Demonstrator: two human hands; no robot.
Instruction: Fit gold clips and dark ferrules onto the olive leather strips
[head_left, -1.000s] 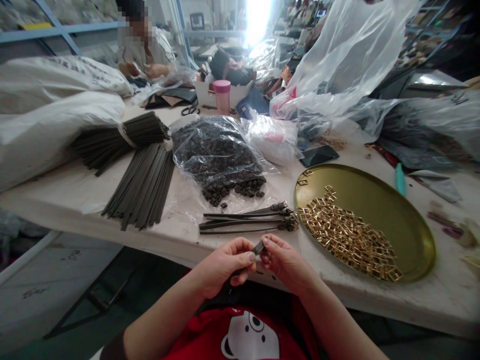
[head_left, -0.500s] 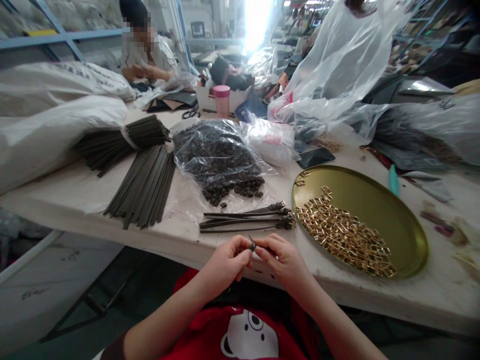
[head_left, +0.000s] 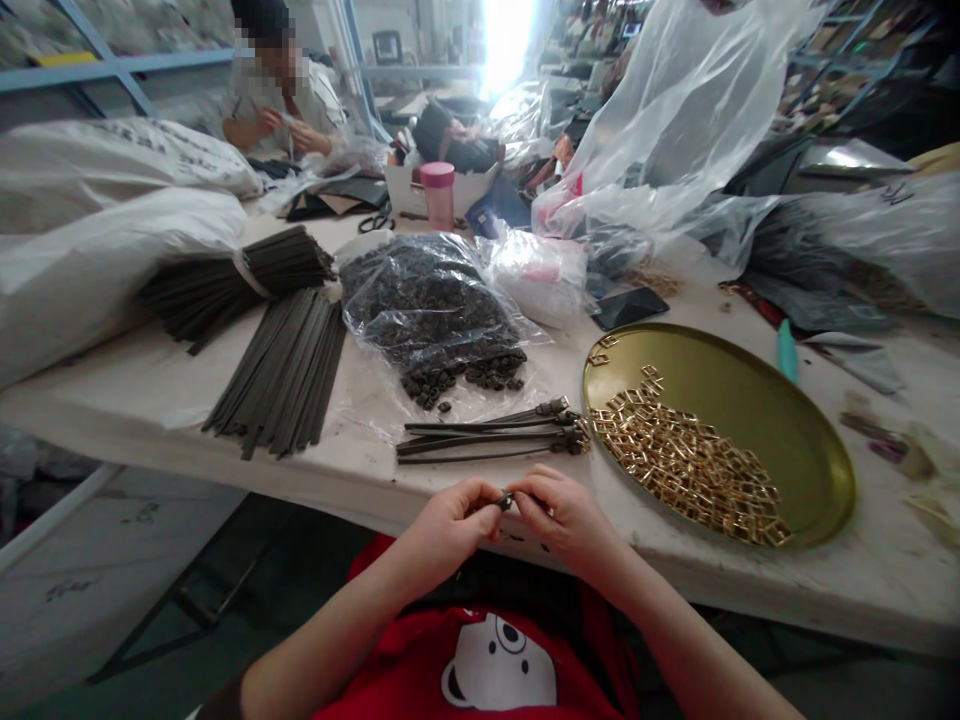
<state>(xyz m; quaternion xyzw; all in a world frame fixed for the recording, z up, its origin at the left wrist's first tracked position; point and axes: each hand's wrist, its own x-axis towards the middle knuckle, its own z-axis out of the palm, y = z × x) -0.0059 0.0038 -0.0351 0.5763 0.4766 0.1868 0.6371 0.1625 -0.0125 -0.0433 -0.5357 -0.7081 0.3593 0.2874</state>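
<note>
Since one second ago: both hands have sunk a little toward the near edge of the table [head_left: 150,390] and drawn closer together. The flat dark end that then stood up between the fingertips no longer shows; only a small dark piece [head_left: 504,500] is visible at the point where the fingertips meet. Everything on the table lies as before.

Judgement: the handling has gone from holding the piece up in view to close fingertip work on it. It cannot be told whether the piece is a strip's end or a separate part.

Pose: the left hand [head_left: 450,522] comes in from lower left, knuckles up, with thumb and first fingers pinched on the piece. The right hand [head_left: 568,520] mirrors it from the right, its fingers closed on the same piece. Both forearms angle inward above a red shirt [head_left: 495,665]. The piece is held in the air, just in front of the table edge and not resting on it.

Surroundings: a few dark strips with fittings [head_left: 487,435] lie just beyond the hands. To the right, a round gold tray [head_left: 750,355] holds a heap of gold buckles [head_left: 690,470]. Behind the strips are an open clear bag of small dark parts [head_left: 435,310] and a loose pile of plain strips [head_left: 285,370]. A co-worker [head_left: 277,110] sits at the far end.
</note>
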